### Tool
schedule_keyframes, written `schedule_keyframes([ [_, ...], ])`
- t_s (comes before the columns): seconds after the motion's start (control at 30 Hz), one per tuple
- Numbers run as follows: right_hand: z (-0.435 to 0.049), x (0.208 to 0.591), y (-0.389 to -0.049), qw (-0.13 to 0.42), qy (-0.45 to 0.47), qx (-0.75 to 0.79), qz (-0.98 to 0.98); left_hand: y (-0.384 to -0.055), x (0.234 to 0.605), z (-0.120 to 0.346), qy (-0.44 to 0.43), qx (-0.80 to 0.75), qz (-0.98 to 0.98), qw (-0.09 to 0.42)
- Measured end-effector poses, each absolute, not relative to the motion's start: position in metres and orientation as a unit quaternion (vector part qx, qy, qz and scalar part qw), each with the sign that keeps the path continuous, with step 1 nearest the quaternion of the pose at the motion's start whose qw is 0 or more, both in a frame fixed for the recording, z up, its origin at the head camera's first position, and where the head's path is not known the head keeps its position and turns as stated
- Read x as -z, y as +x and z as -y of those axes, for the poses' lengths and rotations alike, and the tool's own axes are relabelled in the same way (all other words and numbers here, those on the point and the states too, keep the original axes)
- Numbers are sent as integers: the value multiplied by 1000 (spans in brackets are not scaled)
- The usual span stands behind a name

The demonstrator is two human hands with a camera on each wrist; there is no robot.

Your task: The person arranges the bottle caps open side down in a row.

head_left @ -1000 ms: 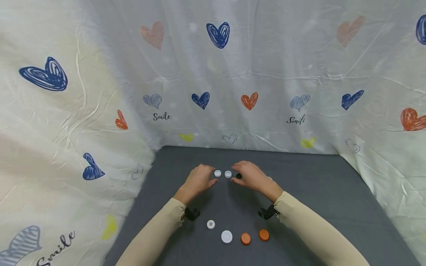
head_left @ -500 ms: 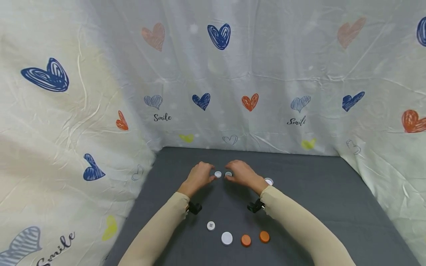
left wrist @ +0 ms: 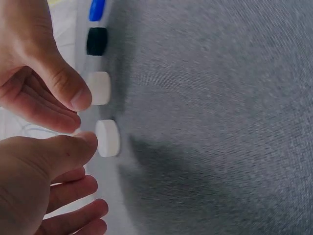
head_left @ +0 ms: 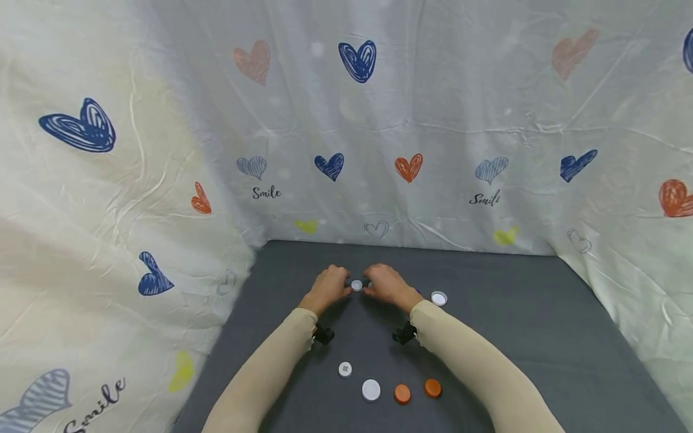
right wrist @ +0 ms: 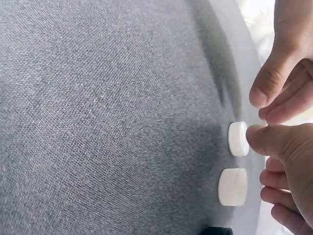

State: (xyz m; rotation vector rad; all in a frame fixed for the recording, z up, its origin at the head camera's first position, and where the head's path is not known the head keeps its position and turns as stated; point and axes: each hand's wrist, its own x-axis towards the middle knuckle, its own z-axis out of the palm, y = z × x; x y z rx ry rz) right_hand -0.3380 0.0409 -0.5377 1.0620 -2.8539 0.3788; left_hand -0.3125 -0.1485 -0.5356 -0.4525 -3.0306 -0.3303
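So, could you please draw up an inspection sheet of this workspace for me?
Surface: grey table, woven-looking.
Job's things: left white cap and right white cap, apart, beside the hands.
Clutter: black cap, blue item and round white piece further right; nearer the person, small white cap, larger white cap, left orange cap, right orange cap.
Grippers: left hand and right hand, thumbs close to the white caps; contact unclear.
Cables: nothing seen.
Surroundings: cloth backdrop with printed hearts and "Smile" lettering.
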Motion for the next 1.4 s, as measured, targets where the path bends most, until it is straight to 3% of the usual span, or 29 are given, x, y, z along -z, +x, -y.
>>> schedule_keyframes([
  [0.57,-35,562,-339,45,328,-129,935,-321,552,144,-137,88,987,12],
  [1.03,-34,567,-340,75,346,-128,926,-320,556,140,-142,99,984,33],
  [1.4,-49,551,-326,127,383,-179,897,-307,542,145,-193,105,972,88],
])
